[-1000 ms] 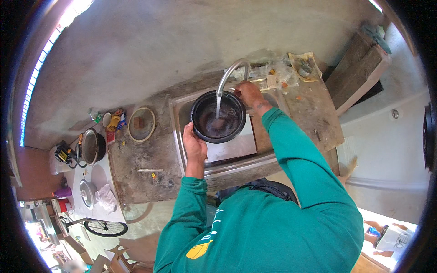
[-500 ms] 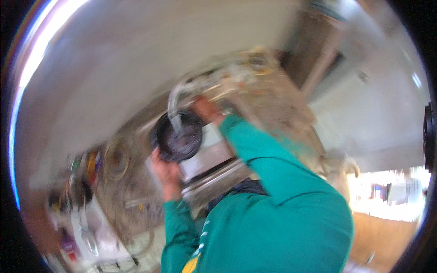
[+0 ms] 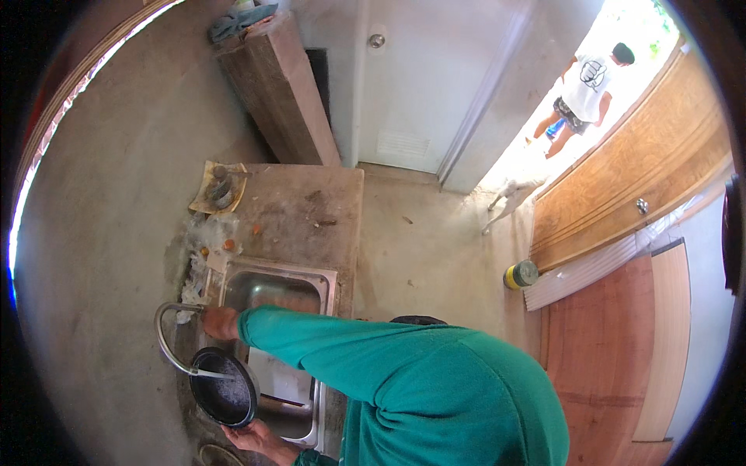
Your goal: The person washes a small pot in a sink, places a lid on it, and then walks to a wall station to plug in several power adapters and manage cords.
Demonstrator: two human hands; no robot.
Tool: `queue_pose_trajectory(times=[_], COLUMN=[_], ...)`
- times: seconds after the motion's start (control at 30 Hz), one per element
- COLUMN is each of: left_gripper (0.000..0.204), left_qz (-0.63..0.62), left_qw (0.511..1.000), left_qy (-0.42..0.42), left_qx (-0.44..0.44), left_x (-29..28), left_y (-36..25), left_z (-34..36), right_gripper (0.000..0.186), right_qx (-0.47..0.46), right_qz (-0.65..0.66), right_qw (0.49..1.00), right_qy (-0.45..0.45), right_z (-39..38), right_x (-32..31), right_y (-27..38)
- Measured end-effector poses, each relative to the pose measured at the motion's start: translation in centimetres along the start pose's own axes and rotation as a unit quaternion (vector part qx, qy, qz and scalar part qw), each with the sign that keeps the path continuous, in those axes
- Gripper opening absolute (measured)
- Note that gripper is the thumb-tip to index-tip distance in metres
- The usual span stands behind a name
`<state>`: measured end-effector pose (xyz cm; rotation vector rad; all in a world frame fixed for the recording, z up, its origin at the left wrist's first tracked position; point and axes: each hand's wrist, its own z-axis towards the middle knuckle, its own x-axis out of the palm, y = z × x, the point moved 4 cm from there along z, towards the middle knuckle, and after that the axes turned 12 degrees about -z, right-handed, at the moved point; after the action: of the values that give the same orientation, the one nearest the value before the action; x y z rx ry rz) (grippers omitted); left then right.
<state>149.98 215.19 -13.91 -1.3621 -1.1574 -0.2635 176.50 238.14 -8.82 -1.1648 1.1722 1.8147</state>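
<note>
A round black bowl [image 3: 203,388] with foamy-looking water in it is tilted beneath the curved metal faucet [image 3: 160,330]. Water streams from the spout into it. My left hand [image 3: 252,436] grips the bowl's lower rim. At the base of the faucet, my right hand [image 3: 221,322] is closed with its fingers partly hidden; it seems to grip the tap there. Below my right forearm lies the stainless steel sink [image 3: 330,291], with a whitish flat board [image 3: 276,379] across part of it.
Beyond the sink, the worn counter [image 3: 311,190] bears a mortar on a yellowish tray [image 3: 203,203] and small orange pieces [image 3: 229,245]. A pale dog [image 3: 513,198] stands by the open wooden door [image 3: 622,186]. Outside is a person [image 3: 587,85]. A green-yellow can [image 3: 521,274] sits on the floor.
My view has swung to the right, bringing the doorway, dog and other person into sight. The bowl stays under the running water in my left hand; my right hand stays by the faucet.
</note>
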Motion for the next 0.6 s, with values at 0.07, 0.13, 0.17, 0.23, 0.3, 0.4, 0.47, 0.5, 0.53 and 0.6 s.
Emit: queue_pose_trajectory(times=[0.07,0.13,0.17,0.23,0.3,0.4,0.47,0.5,0.53,0.6], left_gripper=[0.043,0.038,0.036,0.032,0.032,0.036,0.036,0.036,0.035,0.035], left_qz=[0.072,-0.005,-0.042,-0.096,-0.127,-0.129,-0.136,-0.139,-0.144,-0.144], left_qw=[0.996,0.999,0.996,0.994,0.991,0.990,0.990,0.990,0.989,0.989], left_qy=[0.049,0.026,0.016,-0.008,-0.029,-0.019,0.006,-0.003,-0.018,-0.027], left_qx=[0.008,-0.046,-0.072,-0.059,-0.040,-0.047,-0.033,-0.026,-0.026,-0.026], left_x=[4.1,5.8,6.9,7.7,8.3,9.8,8.7,8.4,8.0,7.7], left_y=[1.1,0.6,1.2,0.4,0.5,2.2,2.3,2.2,2.2,2.6], left_z=[-1.9,-3.1,-3.6,-4.7,-4.5,-5.1,-4.9,-5.3,-5.6,-5.8], right_gripper=[0.018,0.019,0.020,0.021,0.021,0.019,0.022,0.021,0.021,0.020], right_qx=[0.026,0.018,0.024,0.001,-0.069,-0.169,-0.193,-0.193,-0.191,-0.207], right_qz=[0.005,0.011,0.009,0.001,-0.015,-0.052,-0.071,-0.072,-0.072,-0.078], right_qw=[1.000,1.000,0.999,0.998,0.991,0.980,0.975,0.975,0.975,0.972], right_qy=[-0.007,0.006,0.025,0.068,0.114,0.094,0.088,0.086,0.083,0.073], right_z=[0.5,1.1,0.7,0.4,0.0,0.5,0.1,-0.1,-0.4,-0.6], right_x=[-0.7,-0.8,-1.2,-2.9,-2.8,-0.9,-0.2,-0.3,-0.8,-0.6], right_y=[-1.8,-0.8,-2.0,-1.3,0.2,-2.5,-2.0,-1.7,-1.1,-1.0])
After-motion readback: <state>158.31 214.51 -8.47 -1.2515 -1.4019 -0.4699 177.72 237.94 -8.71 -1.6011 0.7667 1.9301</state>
